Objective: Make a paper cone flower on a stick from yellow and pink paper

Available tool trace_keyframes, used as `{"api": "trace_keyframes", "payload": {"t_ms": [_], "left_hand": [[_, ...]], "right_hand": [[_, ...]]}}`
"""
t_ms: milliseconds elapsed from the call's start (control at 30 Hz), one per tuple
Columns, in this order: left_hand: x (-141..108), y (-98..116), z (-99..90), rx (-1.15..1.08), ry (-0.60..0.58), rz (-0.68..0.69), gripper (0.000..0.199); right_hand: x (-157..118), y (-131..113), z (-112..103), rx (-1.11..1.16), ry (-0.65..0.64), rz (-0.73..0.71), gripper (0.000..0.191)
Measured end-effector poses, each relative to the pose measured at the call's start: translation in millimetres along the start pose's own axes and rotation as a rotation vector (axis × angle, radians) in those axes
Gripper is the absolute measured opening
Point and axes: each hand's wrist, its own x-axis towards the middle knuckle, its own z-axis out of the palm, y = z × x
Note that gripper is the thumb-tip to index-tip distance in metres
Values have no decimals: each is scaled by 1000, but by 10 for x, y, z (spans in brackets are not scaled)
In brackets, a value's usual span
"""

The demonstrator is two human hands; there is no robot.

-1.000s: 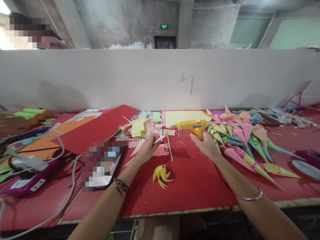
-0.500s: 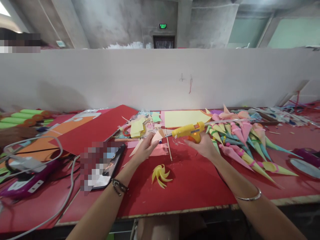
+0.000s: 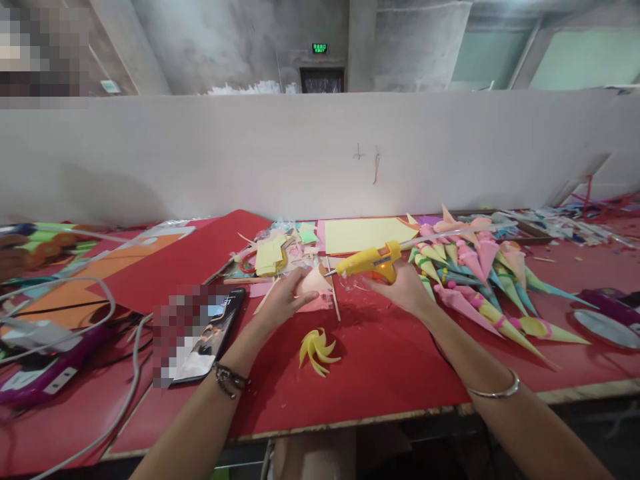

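My right hand (image 3: 403,288) is closed round the handle of a yellow hot glue gun (image 3: 367,260), whose metal nozzle points left. A clear glue stick juts from its back end. The nozzle tip is at the edge of a pale peach paper piece (image 3: 311,281), and I cannot tell whether they touch. My left hand (image 3: 286,297) grips that paper piece by its left side, thumb in front. Below the hands, a yellow paper pinwheel-like flower (image 3: 319,351) with curled petals lies on the red table (image 3: 380,373).
Paper cones (image 3: 480,267) in several colours are heaped on the right. A phone (image 3: 215,340) lies left of my left arm. Further left are a purple power strip (image 3: 45,373) with a white cable, and a red sheet (image 3: 185,267). A white partition (image 3: 225,153) stands behind.
The left thumb has shifted lower and the peach paper shows more of its face. The glue gun nozzle stays beside it. The view has turned slightly right.
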Motion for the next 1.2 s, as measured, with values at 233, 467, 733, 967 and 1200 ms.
{"api": "trace_keyframes", "payload": {"t_ms": [233,467,733,967,1200], "left_hand": [[-16,-2,15,128,6,-87,34],[-9,98,39,310,-56,-132,26],[-5,65,60,405,-85,-36,21],[16,30,62,597,-50,-49,24],[22,107,24,626,73,-6,13]], "right_hand": [[-12,-97,-18,-20,-13,3,26],[-34,-139,19,-89,-15,-12,26],[-56,-138,60,-131,-43,-83,27],[-76,-152,78,-56,-56,-53,35],[-87,-193,81,-64,-110,-61,21]]}}
